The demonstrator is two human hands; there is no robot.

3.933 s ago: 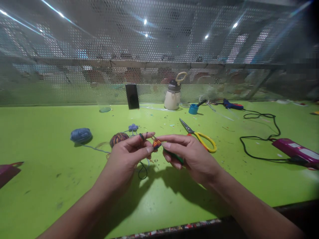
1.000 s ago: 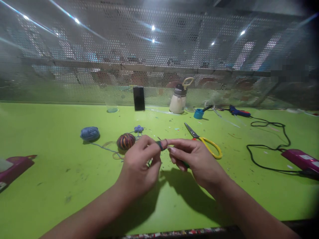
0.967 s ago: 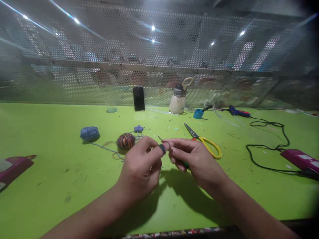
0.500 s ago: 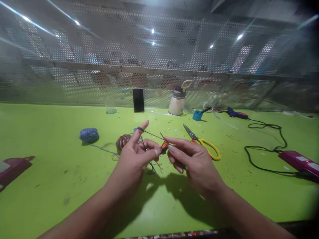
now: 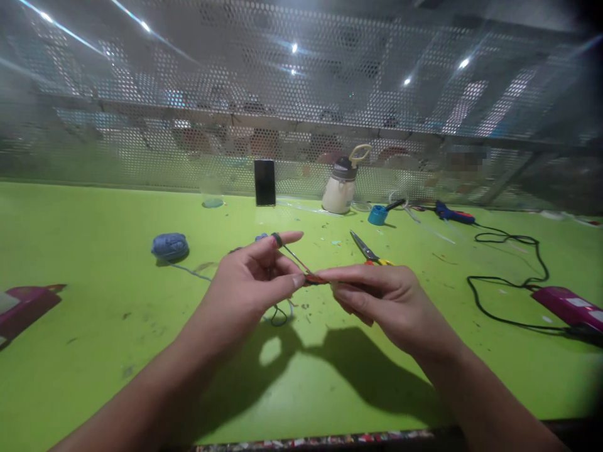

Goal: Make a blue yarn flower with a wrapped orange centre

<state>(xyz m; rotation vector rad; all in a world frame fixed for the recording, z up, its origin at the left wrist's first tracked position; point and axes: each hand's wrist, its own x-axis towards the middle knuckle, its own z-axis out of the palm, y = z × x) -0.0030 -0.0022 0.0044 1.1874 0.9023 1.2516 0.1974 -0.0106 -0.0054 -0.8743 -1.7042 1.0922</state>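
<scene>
The left hand [image 5: 249, 282] pinches a small multicoloured yarn piece [image 5: 315, 279], dark yarn [image 5: 277, 240] ringing the index finger; the right hand [image 5: 389, 298], fingers bunched, meets the piece's right end (whether gripping, I cannot tell). Beneath, one lime-green tabletop [image 5: 94, 263]; two cut-off purple boxes [image 5: 560, 302]; behind, one grey perforated screen [image 5: 320, 94].

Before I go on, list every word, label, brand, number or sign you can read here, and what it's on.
No text can be read.
Magenta block at right: pale label patches, any print too blurred to read.
Magenta block at left: pale patch, nothing legible.
Bottle: no legible brand or lettering.
Phone-like slab: dark face, no legible characters.
Yarn piece: no lettering visible.
</scene>
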